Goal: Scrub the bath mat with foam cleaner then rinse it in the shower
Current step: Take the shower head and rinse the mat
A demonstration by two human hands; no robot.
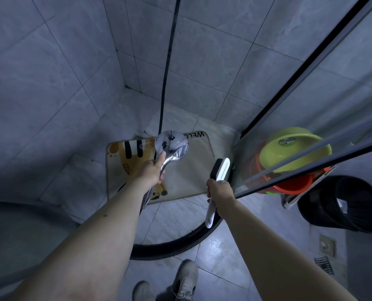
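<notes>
A beige bath mat [193, 166] with a yellow cartoon animal and the word WELCOME lies flat on the shower floor. My left hand [152, 170] grips the handle of a chrome shower head [172, 144], held over the mat's left half with its face turned down. A black hose [167, 61] hangs from above to the head. My right hand [218, 189] holds a white scrub brush [218, 172] by its handle, its dark bristle head over the mat's right edge. No water spray can be made out.
A curved black threshold [172, 244] bounds the shower floor. The glass door [311, 118] stands at the right. Behind it are a green basin [289, 146] stacked on a red bucket [293, 185], and a black bin [343, 203]. Floor drains [326, 255] are at lower right. My shoes [180, 281] are outside.
</notes>
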